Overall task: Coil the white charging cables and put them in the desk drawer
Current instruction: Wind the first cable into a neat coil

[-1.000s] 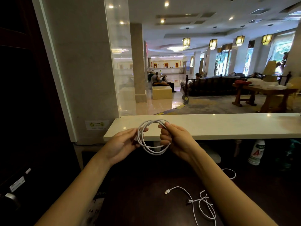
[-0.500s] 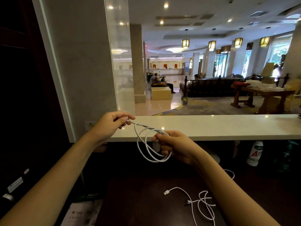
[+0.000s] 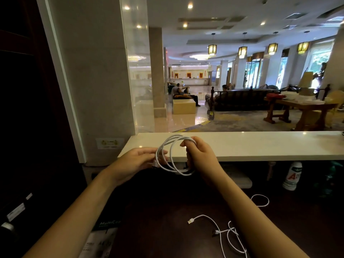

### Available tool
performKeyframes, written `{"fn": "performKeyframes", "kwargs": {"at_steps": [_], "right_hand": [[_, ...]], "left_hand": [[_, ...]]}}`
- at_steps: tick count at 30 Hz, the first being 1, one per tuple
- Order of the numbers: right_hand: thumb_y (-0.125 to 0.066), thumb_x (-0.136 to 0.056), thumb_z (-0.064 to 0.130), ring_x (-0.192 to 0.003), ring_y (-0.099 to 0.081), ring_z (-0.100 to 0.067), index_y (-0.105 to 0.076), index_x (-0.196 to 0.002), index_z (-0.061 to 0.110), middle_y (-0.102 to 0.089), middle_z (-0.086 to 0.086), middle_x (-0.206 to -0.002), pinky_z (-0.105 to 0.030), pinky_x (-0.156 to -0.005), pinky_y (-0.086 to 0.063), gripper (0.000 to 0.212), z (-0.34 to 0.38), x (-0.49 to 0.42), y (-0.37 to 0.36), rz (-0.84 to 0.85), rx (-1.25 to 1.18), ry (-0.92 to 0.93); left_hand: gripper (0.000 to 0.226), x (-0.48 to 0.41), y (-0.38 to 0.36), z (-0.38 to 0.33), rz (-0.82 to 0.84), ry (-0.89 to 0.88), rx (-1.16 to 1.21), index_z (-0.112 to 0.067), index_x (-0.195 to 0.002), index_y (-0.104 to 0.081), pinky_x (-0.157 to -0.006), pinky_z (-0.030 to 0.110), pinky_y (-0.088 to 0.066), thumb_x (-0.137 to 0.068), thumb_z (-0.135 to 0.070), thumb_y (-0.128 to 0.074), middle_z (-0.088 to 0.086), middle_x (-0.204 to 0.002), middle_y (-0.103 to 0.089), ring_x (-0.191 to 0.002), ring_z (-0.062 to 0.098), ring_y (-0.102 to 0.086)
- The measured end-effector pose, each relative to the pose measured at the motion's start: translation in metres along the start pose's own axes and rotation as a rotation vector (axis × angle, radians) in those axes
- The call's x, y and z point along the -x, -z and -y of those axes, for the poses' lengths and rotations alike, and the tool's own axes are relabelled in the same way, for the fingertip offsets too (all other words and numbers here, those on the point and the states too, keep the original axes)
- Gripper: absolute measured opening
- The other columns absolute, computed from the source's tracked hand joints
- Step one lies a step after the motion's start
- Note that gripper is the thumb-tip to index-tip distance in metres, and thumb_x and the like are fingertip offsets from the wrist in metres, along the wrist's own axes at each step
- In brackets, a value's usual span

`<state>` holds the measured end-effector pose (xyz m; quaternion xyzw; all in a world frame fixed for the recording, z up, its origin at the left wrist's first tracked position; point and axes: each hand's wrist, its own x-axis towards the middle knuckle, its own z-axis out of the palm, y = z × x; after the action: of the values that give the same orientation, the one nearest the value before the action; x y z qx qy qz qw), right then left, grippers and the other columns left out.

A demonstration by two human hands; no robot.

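Midway: thin white looped charging cable (image 3: pixel 174 159) being coiled.
Right hand (image 3: pixel 200 155) grips the springy loops; left hand (image 3: pixel 136 161) pinches the loose end.

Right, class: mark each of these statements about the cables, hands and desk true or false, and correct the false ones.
1. Both hands hold one coiled cable. True.
2. The right hand rests flat on the white counter. False: it grips the coil, fingers through the loops.
3. A second cable lies loose on the dark desk. True.
4. The left hand is empty. False: it holds the coil's left side.
5. A white bottle stands below the counter. True.
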<state>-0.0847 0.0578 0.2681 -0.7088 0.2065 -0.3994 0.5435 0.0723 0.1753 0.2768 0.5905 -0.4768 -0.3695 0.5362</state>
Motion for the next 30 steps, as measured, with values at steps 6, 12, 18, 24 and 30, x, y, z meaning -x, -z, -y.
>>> {"fn": "performKeyframes", "kwargs": {"at_steps": [6, 12, 18, 24, 30], "right_hand": [[-0.038, -0.098, 0.015, -0.070, -0.049, -0.004, -0.056, -0.094, 0.009, -0.053, 0.012, -0.076, -0.016, -0.061, -0.039, 0.019, -0.011, -0.007, -0.008, -0.249, 0.265, 0.135], [-0.036, -0.098, 0.017, -0.071, -0.056, -0.019, -0.052, -0.090, 0.012, -0.057, -0.002, -0.080, -0.039, -0.066, -0.049, 0.018, -0.021, -0.007, -0.011, -0.290, 0.265, 0.042], [-0.047, -0.096, 0.023, -0.060, -0.048, -0.008, -0.057, -0.094, 0.013, -0.050, 0.004, -0.069, -0.022, -0.057, -0.043, 0.015, -0.013, -0.006, 0.007, -0.014, 0.130, 0.039], [-0.038, -0.100, 0.025, -0.064, -0.062, -0.013, -0.065, -0.108, 0.012, -0.066, -0.004, -0.076, -0.025, -0.065, -0.055, 0.031, 0.000, -0.003, 0.025, 0.158, 0.023, 0.067], [-0.035, -0.100, 0.019, -0.068, -0.068, -0.022, -0.061, -0.109, 0.006, -0.068, -0.014, -0.080, -0.029, -0.066, -0.059, 0.031, 0.006, -0.003, 0.029, 0.036, 0.052, 0.117]], "left_hand": [[0.033, 0.000, -0.027, -0.002, 0.086, 0.008, 0.299, -0.006, -0.114, -0.059, -0.082, 0.034, -0.056, -0.084, -0.020, -0.057, 0.018, -0.097, -0.068, -0.096, 0.030, -0.065], [0.022, -0.006, -0.063, -0.001, -0.100, -0.113, 0.227, -0.010, -0.095, -0.057, -0.071, 0.029, -0.058, -0.080, -0.025, -0.063, 0.002, -0.070, -0.070, -0.072, 0.017, -0.070], [0.017, -0.015, -0.070, 0.002, -0.257, -0.112, 0.364, -0.007, -0.088, -0.056, -0.044, 0.022, -0.042, -0.092, -0.001, -0.040, 0.003, -0.055, -0.048, -0.042, 0.012, -0.046], [0.024, -0.017, -0.054, -0.003, -0.139, -0.057, 0.720, -0.002, -0.084, -0.053, -0.030, 0.016, -0.026, -0.094, -0.005, -0.031, -0.002, -0.051, -0.035, -0.031, 0.004, -0.027], [0.028, -0.012, -0.056, -0.004, -0.078, -0.058, 0.616, 0.002, -0.099, -0.059, -0.032, 0.015, -0.024, -0.096, -0.008, -0.033, -0.004, -0.051, -0.038, -0.033, 0.003, -0.028]]}}
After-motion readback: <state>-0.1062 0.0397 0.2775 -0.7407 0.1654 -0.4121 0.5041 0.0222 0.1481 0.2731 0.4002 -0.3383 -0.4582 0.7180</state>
